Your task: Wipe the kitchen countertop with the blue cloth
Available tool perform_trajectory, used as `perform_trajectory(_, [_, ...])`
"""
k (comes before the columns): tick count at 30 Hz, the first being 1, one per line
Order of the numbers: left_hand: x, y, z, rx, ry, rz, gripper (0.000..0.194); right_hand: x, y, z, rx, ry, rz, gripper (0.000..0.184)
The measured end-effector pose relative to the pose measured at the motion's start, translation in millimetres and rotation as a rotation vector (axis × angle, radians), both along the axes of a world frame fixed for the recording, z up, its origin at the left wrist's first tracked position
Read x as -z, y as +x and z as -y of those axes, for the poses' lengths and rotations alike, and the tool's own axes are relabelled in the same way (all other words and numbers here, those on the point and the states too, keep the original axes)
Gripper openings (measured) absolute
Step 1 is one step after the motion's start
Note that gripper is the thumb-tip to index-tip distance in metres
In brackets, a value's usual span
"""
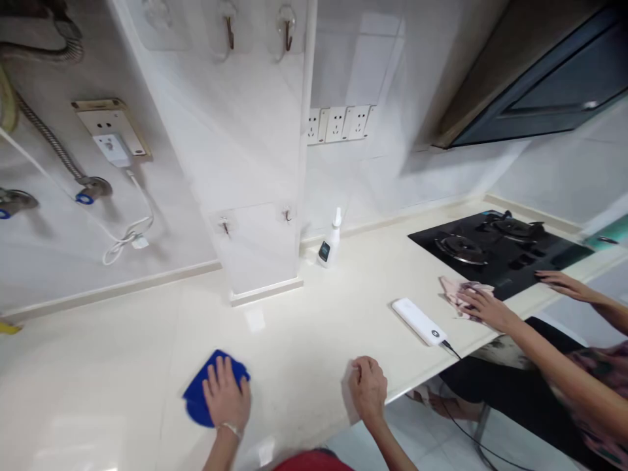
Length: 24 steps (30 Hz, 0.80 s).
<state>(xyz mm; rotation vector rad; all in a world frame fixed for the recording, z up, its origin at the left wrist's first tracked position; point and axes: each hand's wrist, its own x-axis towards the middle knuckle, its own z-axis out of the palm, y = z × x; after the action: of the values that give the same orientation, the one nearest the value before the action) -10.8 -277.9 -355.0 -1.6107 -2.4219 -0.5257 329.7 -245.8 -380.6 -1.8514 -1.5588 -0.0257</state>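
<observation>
A blue cloth lies folded on the pale countertop at the lower left. My left hand rests flat on top of it, fingers spread and pointing away from me. Part of the cloth is hidden beneath the palm. Near the counter's front edge, my right hand leans on the surface with its fingers curled in, and nothing shows in it. To the right of that hand lies a white power bank with a black cable plugged into one end.
At the right, another person's hand presses a pinkish cloth; their other hand is by the black gas hob. A white spray bottle and a small device stand near the wall pillar.
</observation>
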Motion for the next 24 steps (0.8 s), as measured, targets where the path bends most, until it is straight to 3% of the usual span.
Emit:
perform_trajectory(3, [5.2, 60.5, -12.2, 0.388, -0.042, -0.005, 0.067, -3.6, -1.3, -1.7, -0.002, -0.006, -0.005, 0.016])
perform_trajectory(7, [-2.9, 123.9, -24.2, 0.916, -0.177, 0.015, 0.078, -11.9, -3.7, -3.4, -0.001, 0.019, -0.038, 0.018])
perform_trajectory(9, [-6.9, 143.2, -25.0, 1.086, -0.225, 0.032, 0.082, -14.5, -4.2, -3.9, 0.006, 0.027, -0.050, 0.019])
perform_trajectory(11, [-8.9, 153.7, -22.5, 1.167, -0.247, 0.049, 0.082, -15.1, -3.7, -4.0, 0.019, 0.017, -0.053, 0.020])
perform_trajectory(14, [-9.9, 153.8, -16.7, 1.182, -0.286, 0.058, 0.080, -13.5, -1.5, -3.2, 0.030, -0.005, -0.059, 0.021])
perform_trajectory(18, [-11.2, 126.3, -10.4, 1.134, -0.331, 0.072, 0.078, -11.4, 1.0, -2.0, 0.026, -0.023, -0.070, 0.020])
perform_trajectory(24, [-11.9, 41.4, -7.7, 0.676, -0.294, 0.065, 0.064, -11.5, 2.1, -0.7, 0.032, -0.025, -0.082, 0.019])
